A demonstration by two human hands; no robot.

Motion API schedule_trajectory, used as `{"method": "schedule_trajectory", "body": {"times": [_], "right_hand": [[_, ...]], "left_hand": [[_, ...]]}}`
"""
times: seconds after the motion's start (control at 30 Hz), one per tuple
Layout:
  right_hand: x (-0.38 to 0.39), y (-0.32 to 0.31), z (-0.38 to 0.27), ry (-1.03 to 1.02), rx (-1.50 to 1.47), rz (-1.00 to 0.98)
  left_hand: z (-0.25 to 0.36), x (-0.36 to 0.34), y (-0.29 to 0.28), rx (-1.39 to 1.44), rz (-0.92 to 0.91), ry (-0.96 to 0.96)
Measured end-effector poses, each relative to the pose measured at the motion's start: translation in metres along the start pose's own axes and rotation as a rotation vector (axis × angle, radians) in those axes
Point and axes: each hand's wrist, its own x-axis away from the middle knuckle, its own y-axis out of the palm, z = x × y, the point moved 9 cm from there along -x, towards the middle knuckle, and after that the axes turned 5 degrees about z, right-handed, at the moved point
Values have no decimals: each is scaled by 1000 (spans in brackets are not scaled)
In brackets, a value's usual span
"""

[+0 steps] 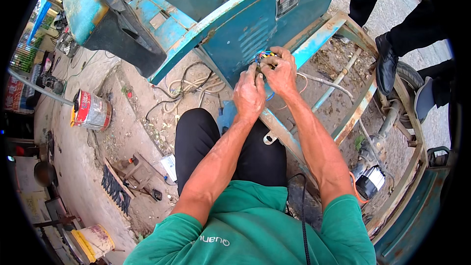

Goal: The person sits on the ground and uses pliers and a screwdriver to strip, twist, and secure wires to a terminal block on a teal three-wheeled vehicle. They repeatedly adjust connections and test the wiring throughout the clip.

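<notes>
Both my hands meet at a bundle of thin coloured wires [265,54] in front of a blue-green sheet-metal panel [230,51]. My left hand [249,93] has its fingers pinched together at the near side of the bundle. My right hand [280,73] is bent over it with its fingers closed on the wires. Which single strands each hand grips is hidden behind the fingers. The panel is upright, with vent slots beside the wires and a small label plate [288,3] higher up. A grey corrugated conduit [326,82] runs off to the right of my hands.
A rusty metal frame [355,110] spreads to my right, with a motor [370,182] beneath it. Another person's black shoe [386,64] rests at the frame's edge. Loose cables [189,87] lie on the ground left of the panel. A red paint bucket [92,110] stands farther left.
</notes>
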Motion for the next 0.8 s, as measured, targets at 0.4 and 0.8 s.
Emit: {"method": "schedule_trajectory", "body": {"times": [0.4,0.8], "right_hand": [[-2,-2,0,-87,-4,-6],[-14,-15,-21,-345,17,-6]], "left_hand": [[-5,-1,15,125,-237,-111],[-5,2,16,64,-221,-75]]}}
